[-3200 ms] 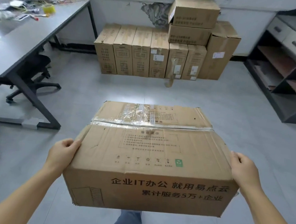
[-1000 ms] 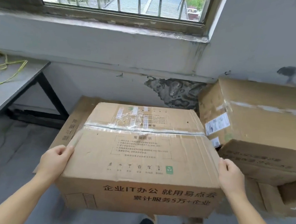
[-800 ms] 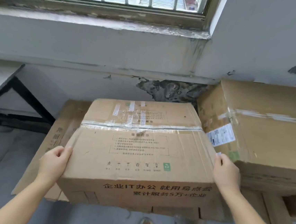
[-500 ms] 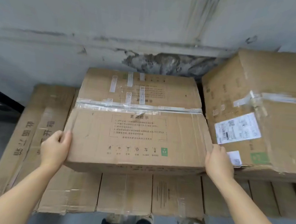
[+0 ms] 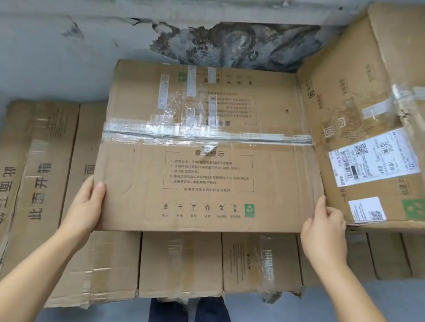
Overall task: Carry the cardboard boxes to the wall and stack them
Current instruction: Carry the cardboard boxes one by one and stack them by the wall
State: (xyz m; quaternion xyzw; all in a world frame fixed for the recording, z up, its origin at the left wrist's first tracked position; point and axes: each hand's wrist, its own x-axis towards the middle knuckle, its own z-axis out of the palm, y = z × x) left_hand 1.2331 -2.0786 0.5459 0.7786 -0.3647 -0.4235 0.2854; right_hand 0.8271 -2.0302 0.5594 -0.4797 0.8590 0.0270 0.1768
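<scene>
1. Head view, the load: the carried box [image 5: 206,155] lies flat on top of the row of upright boxes [image 5: 181,261] that stands against the wall [image 5: 63,29]. Its far edge, at 12 o'clock, reaches the wall or nearly so; I cannot tell whether it touches.
2. Head view, the hands: the left hand [image 5: 85,205] holds the near left corner at 8 o'clock, thumb on top and fingers wrapped down the side. The right hand [image 5: 325,232] holds the near right corner at 4 o'clock in the same way. Both are closed on the box, not lifted clear.
3. Head view, the neighbours: at 2 o'clock a larger taped box [image 5: 381,120] sits on the same row, touching or just beside the carried box's right side.
4. Risk, the overhang: the near edge seems to jut past the front of the row. If the hands let go before it is pushed back, it could tip toward the feet [image 5: 191,319] at 6 o'clock.
5. Risk, the pinch: the right fingers sit in the narrow space beside the larger box, so sliding the load rightward could trap them.
6. Risk, the base: the row's fronts look crumpled and torn, so it may sag under the added weight.
</scene>
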